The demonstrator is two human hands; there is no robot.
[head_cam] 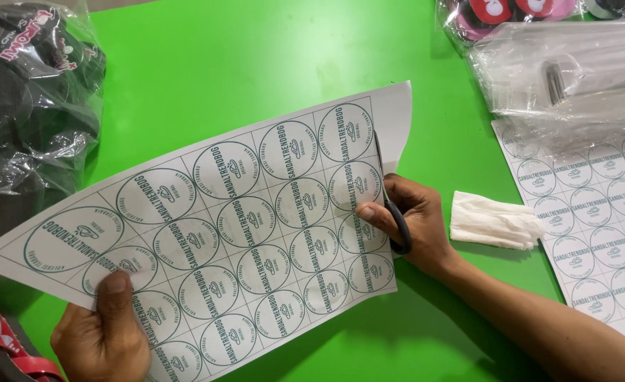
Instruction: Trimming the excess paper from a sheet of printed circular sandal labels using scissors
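Head view: the left hand [100, 332] pinches the near left edge of the sheet [220, 233], thumb on top over the printed circles, fingers curled beneath. The sheet lifts off the green table [256, 56] and stretches across to the right hand [408, 223]. That hand is closed around black scissors [390, 191], thumb pressed on the paper, blades running up along the sheet's right margin. Just right of that hand lies a folded white cloth [493, 221], then a second sheet [595, 219] under clear bags [567, 71]. Beyond the left hand sits a bag of dark goods [29, 106].
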